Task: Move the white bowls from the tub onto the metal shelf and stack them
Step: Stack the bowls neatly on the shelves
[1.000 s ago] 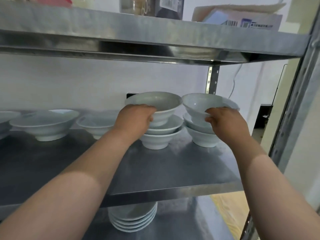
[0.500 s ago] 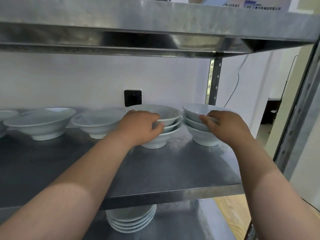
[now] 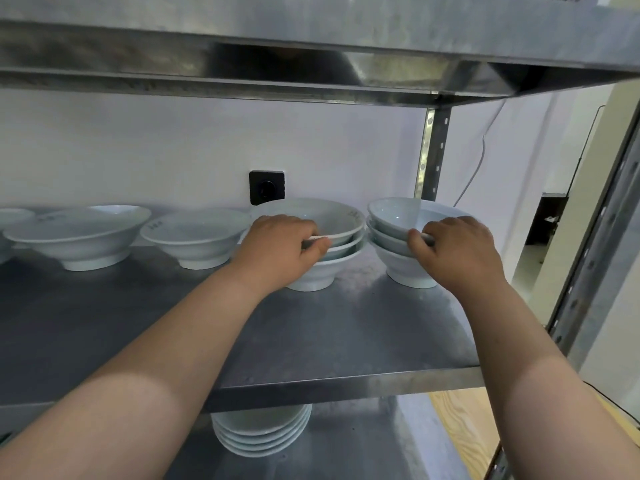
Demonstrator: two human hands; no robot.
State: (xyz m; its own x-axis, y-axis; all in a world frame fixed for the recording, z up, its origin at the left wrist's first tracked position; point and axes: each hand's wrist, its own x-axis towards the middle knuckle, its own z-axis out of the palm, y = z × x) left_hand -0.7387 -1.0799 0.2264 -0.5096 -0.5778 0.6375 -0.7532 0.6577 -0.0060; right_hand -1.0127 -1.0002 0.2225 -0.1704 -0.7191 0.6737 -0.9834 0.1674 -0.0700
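"White wall [image 3: 173, 150] with a black socket [image 3: 266, 187] stood behind the metal shelf [image 3: 346, 334]. Where were the bowls?"

"Two stacks of three sat side by side toward its right end: the wide stack [image 3: 313, 277] and the deep stack [image 3: 394, 216]."

"And the hands?"

"The left hand [image 3: 277, 251] pinched the top rim of the wide stack, thumb beneath. The right hand [image 3: 457, 251] pinched the top rim of the deep stack."

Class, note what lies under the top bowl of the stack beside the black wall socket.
Two more white bowls nested beneath it, the lowest standing on the metal shelf. The left grip hides their near left sides.
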